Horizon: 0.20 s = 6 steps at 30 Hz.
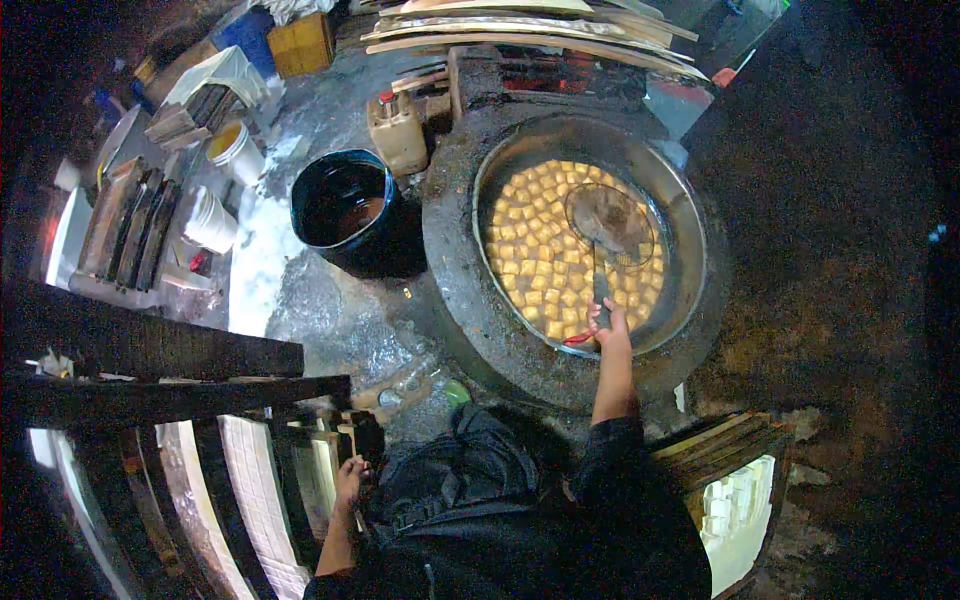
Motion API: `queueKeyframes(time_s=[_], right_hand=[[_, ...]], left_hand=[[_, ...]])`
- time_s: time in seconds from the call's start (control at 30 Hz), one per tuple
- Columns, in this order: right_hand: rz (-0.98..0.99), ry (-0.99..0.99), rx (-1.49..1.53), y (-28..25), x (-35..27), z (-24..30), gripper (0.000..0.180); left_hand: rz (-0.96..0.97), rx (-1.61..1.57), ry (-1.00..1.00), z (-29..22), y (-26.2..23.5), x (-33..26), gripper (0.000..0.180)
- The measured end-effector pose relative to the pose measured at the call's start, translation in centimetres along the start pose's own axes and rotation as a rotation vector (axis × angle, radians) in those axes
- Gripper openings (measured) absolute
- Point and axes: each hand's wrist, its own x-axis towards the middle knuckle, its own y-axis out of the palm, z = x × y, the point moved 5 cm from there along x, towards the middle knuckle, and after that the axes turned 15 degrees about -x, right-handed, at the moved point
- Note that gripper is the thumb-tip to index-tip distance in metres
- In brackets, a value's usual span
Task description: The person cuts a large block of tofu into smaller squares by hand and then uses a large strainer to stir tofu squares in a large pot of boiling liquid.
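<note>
My right hand point(607, 322) is wrapped round the dark handle of a wire skimmer point(610, 222), whose round basket is over the pan. Something red point(578, 339) shows by that hand. Many golden cubes, which look like tofu point(540, 270), float in liquid in a large round pan point(690, 290), and the skimmer hides some of them. At the lower left, my left hand point(350, 480) has its fingers curled beside the end of a dark wooden rack point(365, 440). Whether it grips anything is hidden.
The pan sits in a broad round stove point(455, 290). Left of it stand a dark tub point(345, 205) of liquid and a jerrycan point(397, 135) with a red cap. White buckets point(238, 155) are farther left. Long wooden boards point(530, 30) lie beyond; white slabs point(735, 520) sit at lower right.
</note>
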Motion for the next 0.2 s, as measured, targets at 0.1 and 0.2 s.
queueKeyframes(time_s=[0.1, 0.2], right_hand=[[0.046, 0.022, 0.035, -0.1, 0.0, -0.1, 0.034], [0.063, 0.039, 0.048, 0.5, -0.2, -0.2, 0.035]], left_hand=[[0.007, -0.007, 0.008, -0.3, 0.5, -0.2, 0.023], [0.067, -0.029, 0.02, 0.9, -0.8, 0.7, 0.023]])
